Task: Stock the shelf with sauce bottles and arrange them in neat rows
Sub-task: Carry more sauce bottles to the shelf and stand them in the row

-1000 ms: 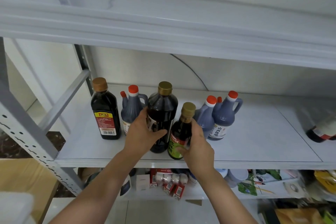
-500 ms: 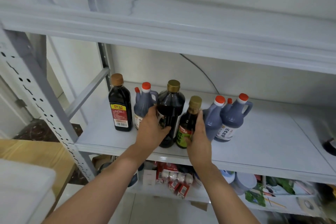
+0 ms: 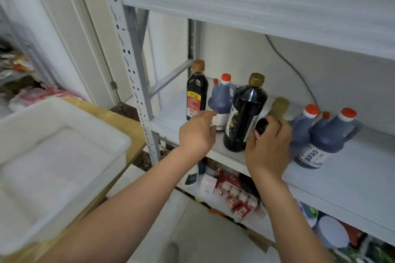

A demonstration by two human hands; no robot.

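Left hand [image 3: 196, 134] has left the big bottle [image 3: 245, 113], fingers [image 3: 207, 114] loose; right hand [image 3: 267, 151] grips the small bottle [image 3: 277, 107], label hidden.

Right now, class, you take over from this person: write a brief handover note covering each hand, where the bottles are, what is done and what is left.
Left hand: open, fingers stretched toward the blue plastic jug with red cap, holding nothing.
Right hand: grips the small dark bottle with gold cap, which is tilted.
On the white metal shelf, upright: brown-capped dark bottle, large gold-capped dark bottle, two more blue jugs at right.
Done: five bottles stand on the shelf.
Left: set the small bottle upright, straighten the rows.
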